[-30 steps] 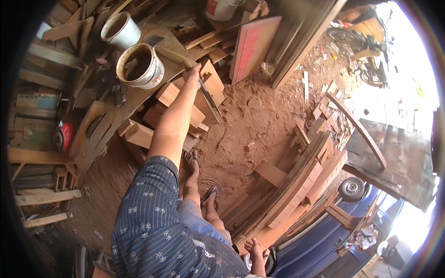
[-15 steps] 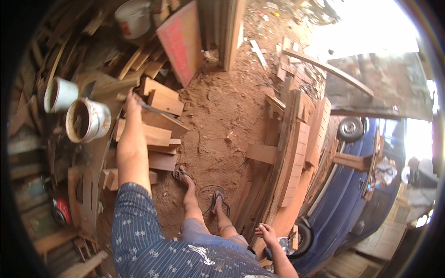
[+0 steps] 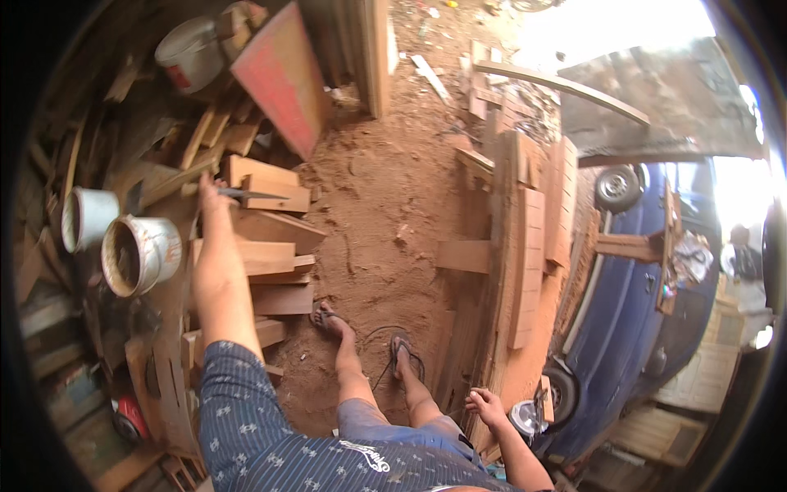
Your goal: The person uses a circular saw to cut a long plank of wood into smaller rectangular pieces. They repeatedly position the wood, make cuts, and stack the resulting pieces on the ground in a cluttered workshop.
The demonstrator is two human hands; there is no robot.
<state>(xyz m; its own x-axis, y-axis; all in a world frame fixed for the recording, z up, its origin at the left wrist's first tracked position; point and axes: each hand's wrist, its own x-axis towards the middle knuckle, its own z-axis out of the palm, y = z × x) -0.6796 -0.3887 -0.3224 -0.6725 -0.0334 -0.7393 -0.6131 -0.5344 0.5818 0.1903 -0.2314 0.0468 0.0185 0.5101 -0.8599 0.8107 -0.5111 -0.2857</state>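
Observation:
Stretched out to the far left, my left hand point(image 3: 213, 193) is closed round a tool with a wooden handle and a long, tapered metal blade point(image 3: 261, 195). Its kind is not clear; the point faces right. Beneath and beside the blade lie stacked wooden boards point(image 3: 269, 256), their ends stepped toward the sand. My right hand point(image 3: 488, 407) hovers by my right side, fingers loosely bent and a little apart, with nothing plainly in them. The nearest thing to it is a long pile of planks point(image 3: 510, 271) on the right.
Two white buckets point(image 3: 147, 254) stand left of my left arm. A board with a red face point(image 3: 283, 86) leans behind the stack. Sandy ground point(image 3: 377, 221) runs between the wood piles, and my sandalled feet stand on it. A blue vehicle point(image 3: 615, 328) is parked on the right.
The blade has swung from slanting down to the right to nearly level, with my left hand still round the tool. My view has shifted slightly, and my right hand stays by my side.

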